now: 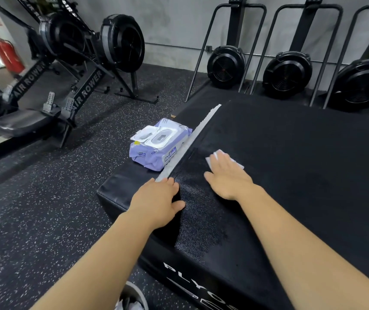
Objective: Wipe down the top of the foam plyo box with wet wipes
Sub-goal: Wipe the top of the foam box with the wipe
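at the left, the pack of wet wipes [160, 144] lies, lid [143, 135] open, on a lower black pad [121, 189] beside the plyo box [302, 164], by the white strip [192, 139] on the box's left edge. our left hand [156, 200] rests flat and released on that edge. our right hand [228, 175], fingers straight, presses the wipe [237, 161] on the top, beside a damp patch [201, 220]. the right part looks dry; we think the wipe may bunch or slip out under flat fingers, or dry before reaching there.

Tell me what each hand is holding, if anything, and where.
Nothing is gripped. The right hand presses a white wet wipe flat onto the plyo box top; the left hand rests on its edge.
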The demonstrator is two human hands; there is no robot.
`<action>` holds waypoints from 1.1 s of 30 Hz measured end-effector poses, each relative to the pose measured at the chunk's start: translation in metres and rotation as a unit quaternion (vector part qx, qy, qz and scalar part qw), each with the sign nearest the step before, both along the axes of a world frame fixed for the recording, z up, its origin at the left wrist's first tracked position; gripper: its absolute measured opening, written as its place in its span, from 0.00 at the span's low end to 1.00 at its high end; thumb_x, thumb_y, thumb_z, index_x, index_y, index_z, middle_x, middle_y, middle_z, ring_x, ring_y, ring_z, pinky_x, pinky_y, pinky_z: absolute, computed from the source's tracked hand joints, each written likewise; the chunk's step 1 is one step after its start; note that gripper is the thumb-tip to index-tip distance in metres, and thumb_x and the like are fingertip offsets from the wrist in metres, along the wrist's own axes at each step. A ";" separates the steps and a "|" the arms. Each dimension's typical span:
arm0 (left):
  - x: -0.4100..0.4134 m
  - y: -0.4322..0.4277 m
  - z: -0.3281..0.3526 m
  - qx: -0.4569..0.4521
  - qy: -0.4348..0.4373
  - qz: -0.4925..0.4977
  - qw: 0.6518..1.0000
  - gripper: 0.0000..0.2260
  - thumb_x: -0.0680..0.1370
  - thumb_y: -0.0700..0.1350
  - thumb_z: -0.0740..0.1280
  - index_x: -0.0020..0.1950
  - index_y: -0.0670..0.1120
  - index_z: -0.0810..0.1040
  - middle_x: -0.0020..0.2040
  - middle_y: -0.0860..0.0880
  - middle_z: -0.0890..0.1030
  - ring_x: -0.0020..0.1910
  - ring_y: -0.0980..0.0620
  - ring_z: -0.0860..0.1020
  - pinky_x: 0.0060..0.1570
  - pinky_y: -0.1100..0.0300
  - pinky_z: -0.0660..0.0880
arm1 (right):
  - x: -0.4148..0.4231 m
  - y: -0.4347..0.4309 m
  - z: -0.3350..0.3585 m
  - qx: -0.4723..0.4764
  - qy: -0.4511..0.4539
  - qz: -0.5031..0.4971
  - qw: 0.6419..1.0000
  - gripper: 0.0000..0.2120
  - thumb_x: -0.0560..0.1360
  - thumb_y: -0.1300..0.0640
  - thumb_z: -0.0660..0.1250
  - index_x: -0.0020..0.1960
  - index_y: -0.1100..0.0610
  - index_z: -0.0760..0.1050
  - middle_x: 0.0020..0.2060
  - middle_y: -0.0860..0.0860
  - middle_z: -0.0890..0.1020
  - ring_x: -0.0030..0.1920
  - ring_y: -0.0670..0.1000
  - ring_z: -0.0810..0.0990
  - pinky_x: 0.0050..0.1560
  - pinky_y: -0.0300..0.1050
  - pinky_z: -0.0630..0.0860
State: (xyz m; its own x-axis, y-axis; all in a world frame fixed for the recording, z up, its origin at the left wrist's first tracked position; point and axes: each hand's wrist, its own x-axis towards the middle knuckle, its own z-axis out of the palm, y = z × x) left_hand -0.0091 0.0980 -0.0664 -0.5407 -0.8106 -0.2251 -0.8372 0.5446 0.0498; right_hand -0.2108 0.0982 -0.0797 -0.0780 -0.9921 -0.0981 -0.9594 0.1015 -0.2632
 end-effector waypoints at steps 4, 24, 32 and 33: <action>-0.003 0.001 0.002 0.000 -0.011 -0.004 1.000 0.27 0.83 0.56 0.55 0.79 0.47 0.56 0.79 0.49 0.54 0.77 0.51 0.55 0.75 0.54 0.49 | -0.030 0.031 0.001 0.019 0.006 -0.030 0.999 0.06 0.82 0.49 0.50 0.53 0.51 0.59 0.54 0.45 0.60 0.63 0.50 0.62 0.66 0.48 0.62; -0.022 -0.012 0.022 -0.166 0.060 0.008 0.984 0.15 0.73 0.61 0.61 0.40 0.50 0.70 0.35 0.51 0.75 0.43 0.47 0.76 0.39 0.56 0.59 | 0.013 -0.051 0.005 0.048 -0.038 -0.004 0.998 0.27 0.84 0.47 0.48 0.80 0.56 0.51 0.79 0.52 0.49 0.79 0.52 0.47 0.78 0.51 0.49; -0.058 -0.053 0.009 -0.088 0.100 -0.073 0.988 0.21 0.76 0.63 0.62 0.55 0.46 0.71 0.51 0.52 0.73 0.53 0.51 0.74 0.47 0.53 0.72 | -0.061 0.008 0.002 0.027 -0.001 -0.042 0.999 0.04 0.82 0.50 0.48 0.53 0.50 0.57 0.53 0.44 0.59 0.61 0.47 0.62 0.68 0.47 0.61; -0.059 -0.058 0.008 -0.075 0.098 -0.073 0.990 0.23 0.76 0.64 0.62 0.56 0.46 0.71 0.52 0.52 0.73 0.53 0.51 0.74 0.47 0.53 0.72 | -0.062 0.007 0.001 0.033 -0.008 -0.046 0.998 0.05 0.82 0.49 0.48 0.53 0.50 0.58 0.54 0.44 0.60 0.61 0.47 0.61 0.68 0.49 0.61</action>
